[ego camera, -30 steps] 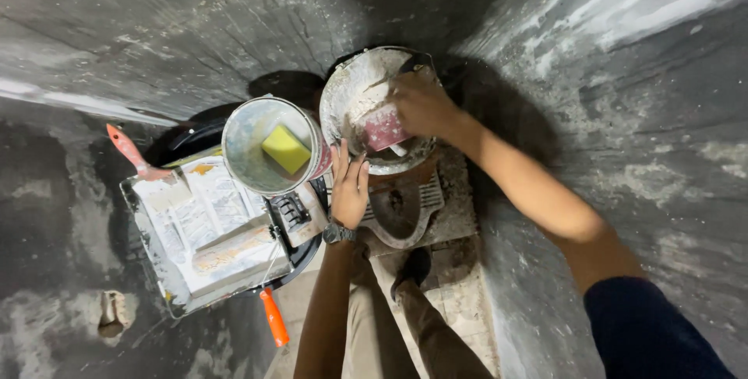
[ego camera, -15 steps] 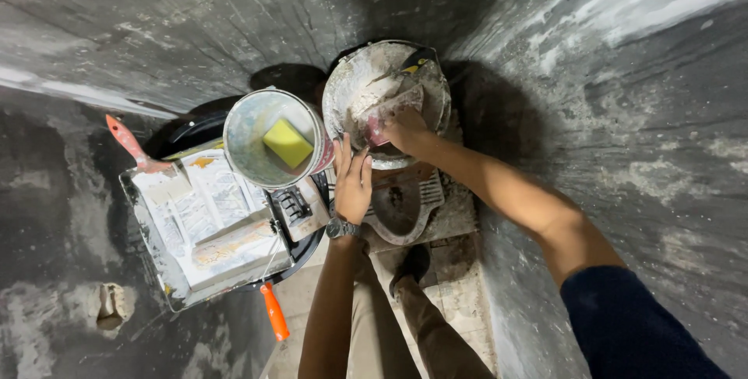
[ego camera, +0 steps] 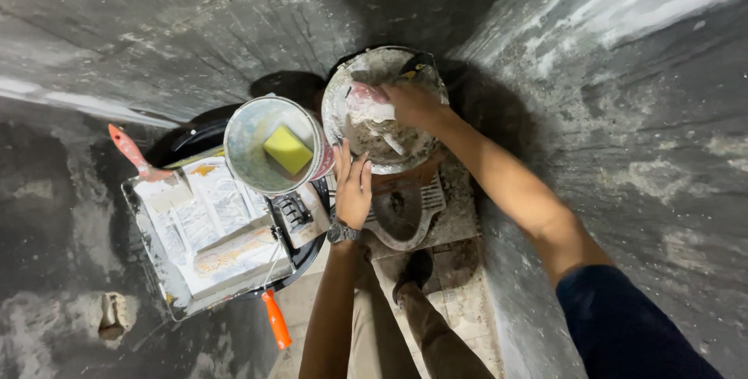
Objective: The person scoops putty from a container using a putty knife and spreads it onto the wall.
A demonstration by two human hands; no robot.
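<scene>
My right hand (ego camera: pixel 411 103) reaches into a dirty white bucket (ego camera: pixel 343 95) caked with plaster and grips a small pinkish cup (ego camera: pixel 366 102) smeared with white paste. My left hand (ego camera: pixel 353 188), with a watch on its wrist, rests flat with fingers together against the near rim of that bucket. Beside it to the left stands a smaller round pail (ego camera: pixel 243 162) with a yellow sponge (ego camera: pixel 287 150) inside.
A paint tray (ego camera: pixel 148 235) with a roller, its handle orange (ego camera: pixel 275 319), sits at the left, and a red-handled brush (ego camera: pixel 136 157) lies on its edge. Rough grey plastered walls close in on all sides. My legs and shoe (ego camera: pixel 413 274) stand below.
My right hand has lifted the pink cup from low in the bucket toward its upper left side. The left hand has barely moved.
</scene>
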